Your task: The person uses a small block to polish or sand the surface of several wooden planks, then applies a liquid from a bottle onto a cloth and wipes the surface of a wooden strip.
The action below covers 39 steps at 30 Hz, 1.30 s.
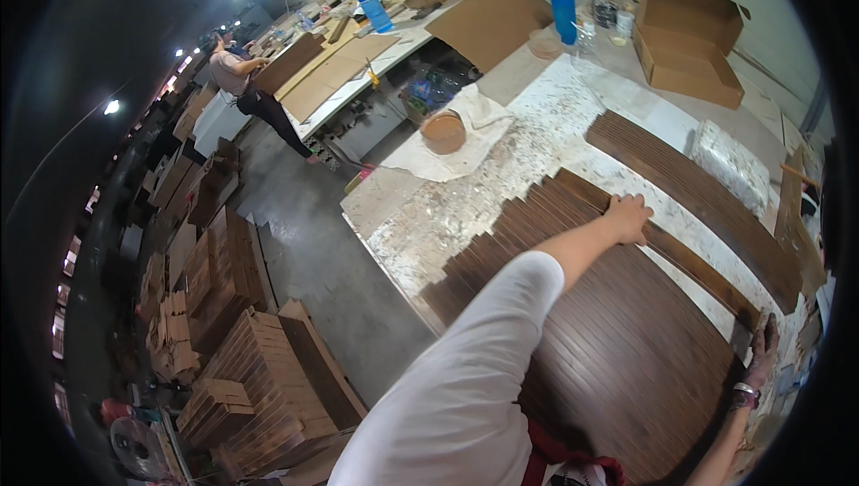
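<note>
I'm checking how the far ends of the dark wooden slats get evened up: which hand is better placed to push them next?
Probably the left hand: it rests flat on the far ends of the dark slats. The right hand is at the row's right edge, gripping the end of one slat.

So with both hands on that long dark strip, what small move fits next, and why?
Probably slide the long dark strip snug against the laid dark slats. The left hand presses its far end, the right hand grips its near end, and it lies along the slats' edge.
</note>
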Available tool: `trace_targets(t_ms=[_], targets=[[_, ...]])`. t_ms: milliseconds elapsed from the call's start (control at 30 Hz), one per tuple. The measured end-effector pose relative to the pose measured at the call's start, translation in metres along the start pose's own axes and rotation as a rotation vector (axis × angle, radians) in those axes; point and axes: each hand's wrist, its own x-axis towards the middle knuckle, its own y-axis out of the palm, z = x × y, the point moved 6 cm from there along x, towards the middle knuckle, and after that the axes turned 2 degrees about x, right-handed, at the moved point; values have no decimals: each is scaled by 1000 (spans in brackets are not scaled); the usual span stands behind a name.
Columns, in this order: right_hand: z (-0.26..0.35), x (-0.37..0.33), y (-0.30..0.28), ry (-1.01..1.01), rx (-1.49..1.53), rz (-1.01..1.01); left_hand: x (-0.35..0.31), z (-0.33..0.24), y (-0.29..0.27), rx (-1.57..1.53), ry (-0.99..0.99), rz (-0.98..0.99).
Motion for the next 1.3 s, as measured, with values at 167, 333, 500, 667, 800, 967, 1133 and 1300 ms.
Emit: trace_targets(t_ms=[167,333,500,667,800,967,1133,1300], targets=[[-48,19,39,124,250,-98,10,-16,3,-95,22,-112],[-40,5,71,91,241,-243,2,-5,1,-82,-19,-111],[-50,10,72,143,247,-258,0,-8,-3,-89,-1,-133],[-49,8,70,147,119,-255,-4,-8,-6,-97,4,-136],[-57,8,67,129,160,-273,-2,-10,-6,-91,24,-149],[-63,9,70,174,182,-280,-6,-10,-7,-107,25,-138],[-59,10,62,142,81,-253,0,-11,0,-79,32,-173],[-47,9,66,148,167,-239,1,-10,-2,-113,50,-188]])
